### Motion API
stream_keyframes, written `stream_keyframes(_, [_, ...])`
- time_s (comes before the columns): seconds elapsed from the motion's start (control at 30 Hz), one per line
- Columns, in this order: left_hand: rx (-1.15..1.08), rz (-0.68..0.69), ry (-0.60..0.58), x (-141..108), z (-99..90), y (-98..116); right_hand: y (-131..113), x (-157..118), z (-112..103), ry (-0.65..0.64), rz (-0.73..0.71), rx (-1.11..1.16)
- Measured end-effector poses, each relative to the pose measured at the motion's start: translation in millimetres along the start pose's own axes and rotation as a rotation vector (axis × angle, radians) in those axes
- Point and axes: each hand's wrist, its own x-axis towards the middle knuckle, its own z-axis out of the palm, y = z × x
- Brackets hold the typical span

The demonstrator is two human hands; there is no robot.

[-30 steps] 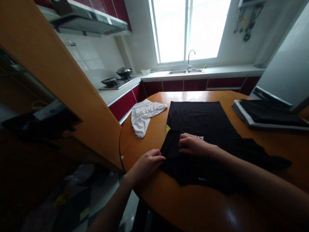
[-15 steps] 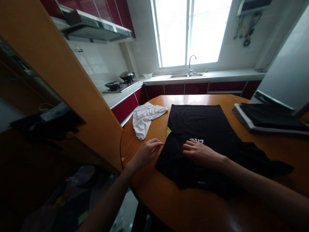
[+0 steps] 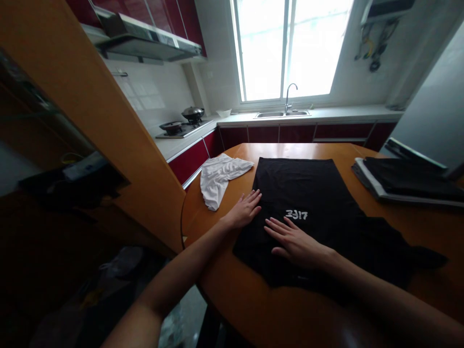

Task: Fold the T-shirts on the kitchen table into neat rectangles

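Currently, the black garment [image 3: 308, 183] lies spread over the middle of the table [image 3: 232, 280], white lettering [image 3: 297, 214] facing up. Left hand [image 3: 244, 211] open, fingers extended over the cloth's left margin, toward the table's left side; right hand [image 3: 295, 241] open, palm down, at the lettering, nearer the table's near edge. Neither appears to grip; pressure cannot be told. Main risk, judged: a sideways sweep by one palm while the other bears down could ruck the thin fabric or skew the left margin. Second: the dark-on-dark lower part, by the table's near edge, could hide a crease or doubled layer. Third: a pull toward the body might drag slack cloth over that edge. White cloth [image 3: 217, 179] at the table's left side seems exposed only to a wide left-hand stroke.
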Motion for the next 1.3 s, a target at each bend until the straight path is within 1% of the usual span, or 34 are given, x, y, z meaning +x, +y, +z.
stream_keyframes(0.07, [0.006, 0.005, 0.023, -2.9, -1.0, 1.3, -1.2, -1.6, -1.1, -0.007, -0.015, 0.036])
stream_keyframes(0.2, [0.032, 0.006, -0.084, -6.8, 1.9, 5.3, -7.0, -4.1, -5.0, -0.04, -0.055, 0.088])
stream_keyframes(0.23, [0.033, 0.007, -0.091, -7.7, 2.3, 6.4, -8.7, -4.9, -5.7, -0.033, -0.054, 0.092])
stream_keyframes(0.37, [0.033, 0.081, -0.022, -11.2, 2.7, 12.2, -15.9, -7.7, -7.6, 0.002, -0.093, 0.118])
stream_keyframes(0.43, [0.047, 0.109, -0.041, -11.6, 5.0, 14.7, -19.1, -7.7, -8.4, -0.024, -0.115, 0.133])
stream_keyframes(0.5, [0.059, 0.107, -0.092, -10.7, 7.2, 16.3, -21.9, -7.4, -9.4, -0.04, -0.117, 0.132])
stream_keyframes(0.57, [0.046, 0.107, -0.108, -10.6, 4.7, 18.0, -25.2, -8.6, -11.1, -0.01, -0.111, 0.111])
stream_keyframes(0.6, [0.023, 0.113, -0.084, -12.3, 0.6, 19.4, -27.3, -10.6, -12.2, 0.017, -0.113, 0.096])
stream_keyframes(0.67, [-0.071, 0.143, 0.005, -21.5, -13.5, 24.2, -32.7, -18.2, -14.0, 0.064, -0.136, 0.07])
stream_keyframes(0.73, [-0.201, 0.2, 0.069, -40.0, -31.3, 31.7, -39.3, -29.8, -13.9, 0.09, -0.168, 0.058])
stream_keyframes(0.77, [-0.257, 0.24, 0.054, -52.1, -39.5, 35.9, -42.7, -36.0, -12.8, 0.098, -0.179, 0.054])
stream_keyframes(0.8, [-0.287, 0.278, 0.013, -65.1, -46.2, 40.1, -45.8, -41.8, -11.1, 0.1, -0.184, 0.048])
stream_keyframes(0.87, [-0.276, 0.326, -0.076, -90.5, -52.9, 47.0, -50.9, -49.9, -6.2, 0.1, -0.18, 0.034])
stream_keyframes(0.93, [-0.208, 0.347, -0.121, -110.6, -50.5, 51.0, -53.7, -52.0, -0.8, 0.094, -0.19, 0.024])
stream_keyframes(1.03, [-0.14, 0.343, -0.09, -126.7, -38.4, 51.8, -54.7, -48.1, 4.1, 0.088, -0.223, 0.019])
stream_keyframes(1.13, [-0.14, 0.332, -0.042, -131.0, -30.8, 50.3, -55.3, -45.1, 1.5, 0.09, -0.218, 0.019])
stream_keyframes(1.23, [-0.144, 0.335, -0.035, -131.6, -32.6, 50.8, -56.0, -45.8, -4.2, 0.096, -0.211, 0.044])
stream_keyframes(1.3, [-0.144, 0.331, -0.04, -131.3, -35.2, 52.4, -55.3, -46.8, -5.3, 0.113, -0.183, 0.06])
